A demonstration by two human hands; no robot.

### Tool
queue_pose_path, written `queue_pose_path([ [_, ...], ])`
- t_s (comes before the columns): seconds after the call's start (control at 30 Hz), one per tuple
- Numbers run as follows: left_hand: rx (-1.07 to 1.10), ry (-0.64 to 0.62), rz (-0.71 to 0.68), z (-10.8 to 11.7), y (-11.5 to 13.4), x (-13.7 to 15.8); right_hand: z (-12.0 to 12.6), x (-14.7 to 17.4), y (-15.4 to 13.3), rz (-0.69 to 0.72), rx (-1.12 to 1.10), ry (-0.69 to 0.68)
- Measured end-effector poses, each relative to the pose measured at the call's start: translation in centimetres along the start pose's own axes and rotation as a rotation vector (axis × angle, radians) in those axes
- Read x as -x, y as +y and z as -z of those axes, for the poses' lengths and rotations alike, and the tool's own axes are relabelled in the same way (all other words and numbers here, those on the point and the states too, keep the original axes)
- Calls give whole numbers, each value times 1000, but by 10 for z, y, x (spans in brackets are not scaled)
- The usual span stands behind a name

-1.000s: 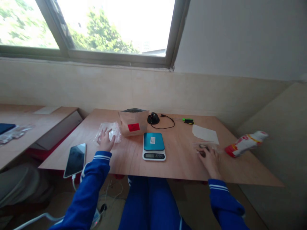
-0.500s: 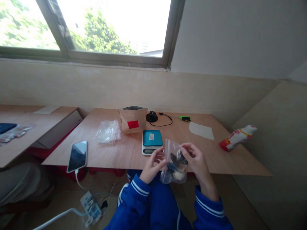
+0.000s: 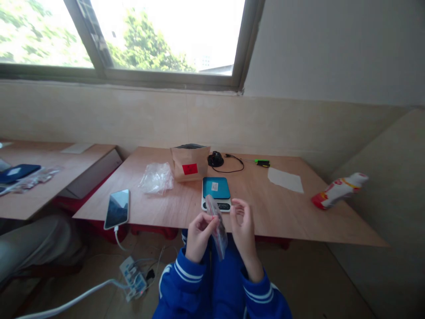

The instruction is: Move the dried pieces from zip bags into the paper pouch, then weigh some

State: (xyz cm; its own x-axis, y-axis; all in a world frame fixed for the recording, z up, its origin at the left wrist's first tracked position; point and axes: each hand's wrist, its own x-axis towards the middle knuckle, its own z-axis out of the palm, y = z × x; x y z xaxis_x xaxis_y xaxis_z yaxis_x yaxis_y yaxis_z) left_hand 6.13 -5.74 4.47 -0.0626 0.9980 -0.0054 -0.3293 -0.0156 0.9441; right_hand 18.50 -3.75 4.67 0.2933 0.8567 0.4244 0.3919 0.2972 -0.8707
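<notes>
A clear zip bag (image 3: 219, 239) with dark pieces inside hangs edge-on over my lap, just off the table's front edge. My left hand (image 3: 200, 232) pinches it near the top between thumb and fingers. To the right of the bag, my right hand (image 3: 243, 226) is apart from it, fingers loosely curled and spread, with nothing in them. Just beyond both hands lies a digital scale (image 3: 216, 188) with a blue platform and a small white label; the bag's top covers part of its display.
Behind the scale stand an open brown paper pouch (image 3: 189, 166) and a black round device (image 3: 215, 158) with a cable. Left are clear plastic bags (image 3: 156, 178) and a charging phone (image 3: 117, 209). Right are screwdrivers (image 3: 262, 163), paper (image 3: 285, 180) and a bottle (image 3: 339, 190). A person's leg (image 3: 43, 243) shows at left.
The zip bag has turned from facing me to edge-on. My right hand has let go of it and moved left, while my left hand keeps its pinch. The view has shifted slightly.
</notes>
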Motion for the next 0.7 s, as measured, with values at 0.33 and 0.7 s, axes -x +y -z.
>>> queue_pose_path([
  [0.33, -6, 246, -70, 12, -4, 2, -10, 40, -18, -13, -230, -415],
  [0.7, -98, 248, -124, 20, -4, 4, -9, 39, -14, 20, -84, -561],
])
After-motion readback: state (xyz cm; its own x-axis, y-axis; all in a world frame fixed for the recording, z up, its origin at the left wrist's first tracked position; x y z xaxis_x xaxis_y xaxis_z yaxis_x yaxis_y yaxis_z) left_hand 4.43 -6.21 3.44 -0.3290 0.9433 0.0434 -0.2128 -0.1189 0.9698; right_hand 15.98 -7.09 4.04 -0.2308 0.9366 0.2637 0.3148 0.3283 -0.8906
